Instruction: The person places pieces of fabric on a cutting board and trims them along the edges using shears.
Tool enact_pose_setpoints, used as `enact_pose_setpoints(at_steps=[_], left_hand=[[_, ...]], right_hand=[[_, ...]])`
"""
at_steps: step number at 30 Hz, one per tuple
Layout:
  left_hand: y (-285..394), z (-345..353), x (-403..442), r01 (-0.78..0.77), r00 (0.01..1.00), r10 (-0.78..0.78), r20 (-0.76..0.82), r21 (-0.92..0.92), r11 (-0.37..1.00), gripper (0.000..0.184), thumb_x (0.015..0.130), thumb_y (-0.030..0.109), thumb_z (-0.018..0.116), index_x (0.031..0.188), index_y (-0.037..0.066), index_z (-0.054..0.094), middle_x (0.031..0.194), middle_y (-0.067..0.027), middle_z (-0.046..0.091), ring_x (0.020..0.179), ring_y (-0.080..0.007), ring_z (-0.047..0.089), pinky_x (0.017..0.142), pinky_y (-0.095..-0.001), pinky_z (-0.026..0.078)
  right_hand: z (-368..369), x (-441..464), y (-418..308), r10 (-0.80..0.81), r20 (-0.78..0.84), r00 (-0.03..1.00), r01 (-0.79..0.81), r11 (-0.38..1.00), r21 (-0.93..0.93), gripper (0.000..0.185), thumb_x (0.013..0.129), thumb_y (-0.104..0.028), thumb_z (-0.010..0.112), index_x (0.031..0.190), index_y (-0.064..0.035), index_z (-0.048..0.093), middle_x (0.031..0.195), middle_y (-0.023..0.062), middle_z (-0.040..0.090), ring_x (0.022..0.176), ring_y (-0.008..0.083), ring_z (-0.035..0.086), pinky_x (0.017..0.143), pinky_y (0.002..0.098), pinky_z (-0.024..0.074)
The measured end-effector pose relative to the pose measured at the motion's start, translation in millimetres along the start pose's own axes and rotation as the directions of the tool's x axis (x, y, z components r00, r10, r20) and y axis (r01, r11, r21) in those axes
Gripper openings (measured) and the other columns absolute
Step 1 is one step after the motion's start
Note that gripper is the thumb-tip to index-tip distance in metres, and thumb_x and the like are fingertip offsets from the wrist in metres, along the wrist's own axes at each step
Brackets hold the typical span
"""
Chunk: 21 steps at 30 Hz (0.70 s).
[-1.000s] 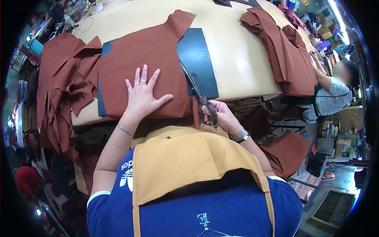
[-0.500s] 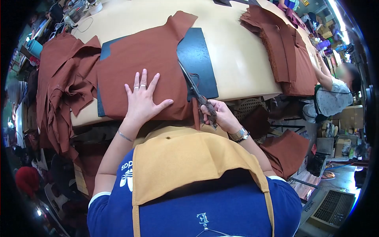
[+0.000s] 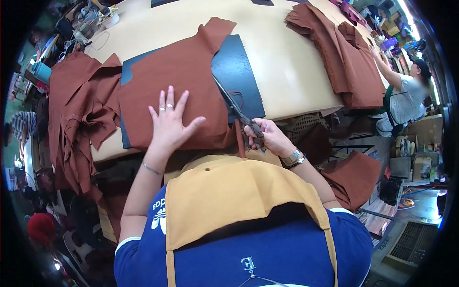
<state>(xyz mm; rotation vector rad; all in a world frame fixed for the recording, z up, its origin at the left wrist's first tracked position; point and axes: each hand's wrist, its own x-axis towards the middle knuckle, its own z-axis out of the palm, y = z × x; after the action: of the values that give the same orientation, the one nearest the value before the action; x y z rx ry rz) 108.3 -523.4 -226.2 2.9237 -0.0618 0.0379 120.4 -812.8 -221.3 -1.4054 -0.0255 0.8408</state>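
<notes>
A reddish-brown piece of fabric or leather (image 3: pixel 191 67) lies over a dark board (image 3: pixel 244 71) on the table. My left hand (image 3: pixel 171 122) rests flat on this piece, fingers spread, with two rings showing. Wrapped round the handles of a pair of scissors (image 3: pixel 234 105) is my right hand (image 3: pixel 270 136), just off the near edge of the board. The blades point away from me along the piece's right edge. A thin cut strip (image 3: pixel 239 138) hangs down beside the scissors.
More brown pieces drape over the table's left edge (image 3: pixel 81 105). Another stack (image 3: pixel 339 62) lies at the right. A co-worker (image 3: pixel 409 91) stands at the far right side. Cut pieces (image 3: pixel 351 177) sit low on my right. The pale tabletop (image 3: pixel 287 71) curves between.
The camera view has shifted slightly. Both hands keep nearly the same places on the brown piece and scissors. The co-worker's head and arms have changed position.
</notes>
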Motion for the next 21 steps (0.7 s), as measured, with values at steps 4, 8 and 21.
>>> enact_pose_setpoints(at_steps=[4,8,21], left_hand=[[-23.2,-10.6,23.7,-0.05,0.998,0.049,0.027,0.064,0.997,0.092,0.074,0.069,0.062,0.149,0.024,0.032,0.157,-0.0171,0.016,0.145,-0.0381,0.012,0.108,-0.0687,0.012],[-23.6,-10.8,18.9,-0.064,0.997,0.061,0.046,0.08,0.995,0.094,0.071,0.07,0.063,0.149,0.026,0.032,0.158,-0.0153,0.017,0.146,-0.0353,0.012,0.11,-0.0667,0.011],[-16.6,-8.2,0.4,-0.037,0.999,0.034,0.042,0.072,0.997,0.095,0.071,0.071,0.063,0.149,0.025,0.031,0.158,-0.0143,0.015,0.146,-0.0351,0.01,0.108,-0.0696,0.012]], right_hand=[[-3.8,9.1,2.9,0.035,0.005,0.999,-0.035,0.998,0.05,0.028,0.09,-0.036,0.067,0.089,-0.0091,0.059,0.065,-0.0014,0.06,0.055,0.0066,0.055,0.051,0.0203,0.0429],[-1.3,18.6,-1.1,0.017,0.016,1.0,-0.018,0.996,0.089,0.029,0.09,-0.037,0.067,0.09,-0.0094,0.059,0.065,-0.0014,0.059,0.055,0.0065,0.055,0.051,0.0201,0.0426],[-1.1,19.0,-2.4,0.032,0.036,0.999,-0.034,0.997,0.069,0.026,0.09,-0.034,0.068,0.089,-0.0092,0.058,0.065,-0.0009,0.06,0.053,0.0063,0.056,0.049,0.0198,0.0425]])
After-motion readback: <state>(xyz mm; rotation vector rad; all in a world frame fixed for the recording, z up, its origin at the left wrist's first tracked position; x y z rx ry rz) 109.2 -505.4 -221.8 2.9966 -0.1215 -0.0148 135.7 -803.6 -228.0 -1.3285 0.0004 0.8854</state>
